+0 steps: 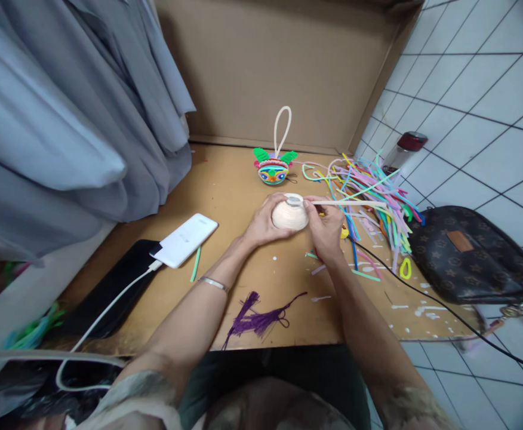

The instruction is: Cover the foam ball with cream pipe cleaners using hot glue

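My left hand (264, 224) is wrapped round the left side of a cream, rounded ball (291, 216) with a grey patch on its top. At the ball's upper right edge, my right hand (328, 227) pinches a long cream chenille stem (355, 203), which stretches away to the right. The ball's surface looks ringed, as if covered in wound stem. Behind it sits a colourful animal-head ornament (273, 170) with green ears and a white hanging loop (282, 128). Purple tassels (257, 319) lie between my forearms, near the front edge.
A heap of coloured chenille stems (378, 197) spreads at the right, beside a dark patterned bag (476, 257) and a red-lidded bottle (405, 152). At left lie a white power bank (190, 239) with a cable and a black case (113, 292). Grey cloth (86, 119) hangs beyond.
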The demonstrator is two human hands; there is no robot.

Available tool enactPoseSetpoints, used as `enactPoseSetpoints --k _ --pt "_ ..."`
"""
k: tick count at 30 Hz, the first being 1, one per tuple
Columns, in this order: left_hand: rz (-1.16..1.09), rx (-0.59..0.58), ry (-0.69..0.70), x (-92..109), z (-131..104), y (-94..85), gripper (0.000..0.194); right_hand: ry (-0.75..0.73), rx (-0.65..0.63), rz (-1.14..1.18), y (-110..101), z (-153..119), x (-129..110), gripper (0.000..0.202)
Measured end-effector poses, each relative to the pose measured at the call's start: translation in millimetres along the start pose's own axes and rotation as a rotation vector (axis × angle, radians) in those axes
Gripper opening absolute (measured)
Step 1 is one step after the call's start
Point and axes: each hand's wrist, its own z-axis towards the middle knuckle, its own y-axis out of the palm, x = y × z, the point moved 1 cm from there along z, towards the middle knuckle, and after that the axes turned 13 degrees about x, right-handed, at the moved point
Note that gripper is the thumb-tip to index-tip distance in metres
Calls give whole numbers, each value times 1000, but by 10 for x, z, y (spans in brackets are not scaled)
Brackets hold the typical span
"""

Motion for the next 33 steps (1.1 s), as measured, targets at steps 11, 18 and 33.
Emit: enactPoseSetpoints --k 11,18,33 --pt "-16 -7 61 -37 2 7 78 158 -50 -43 22 15 183 27" --pt "24 -34 74 -12 4 -5 80 244 -87 45 95 -32 221 28" --pt "26 -56 99 -27 -1 -1 80 231 -27 -8 85 -17 230 22"
